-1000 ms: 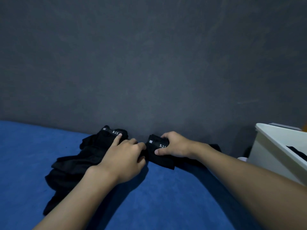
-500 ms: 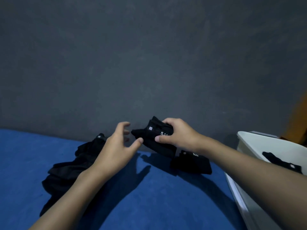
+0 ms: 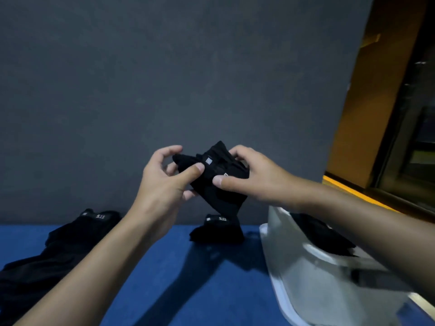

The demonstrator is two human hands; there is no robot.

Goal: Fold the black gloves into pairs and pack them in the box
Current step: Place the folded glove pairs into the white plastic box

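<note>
Both hands hold one black glove bundle [image 3: 213,184] in the air above the blue surface. My left hand [image 3: 164,182] pinches its left side, thumb on top near a small white square logo. My right hand [image 3: 256,180] grips its right side with curled fingers. Another black glove [image 3: 217,229] with white lettering lies on the blue surface below. A loose pile of black gloves [image 3: 54,250] lies at the left. The white box [image 3: 306,274] stands at the right, with black gloves [image 3: 327,241] inside, partly hidden by my right forearm.
A blue surface [image 3: 188,290] covers the foreground and meets a dark grey wall [image 3: 164,78] behind. An orange wall and a dark window frame [image 3: 395,114] stand at the far right, beyond the box.
The glove bundle has risen higher off the surface and toward the box. My left hand, open half a second ago, now pinches the bundle too. The view has swung right.
</note>
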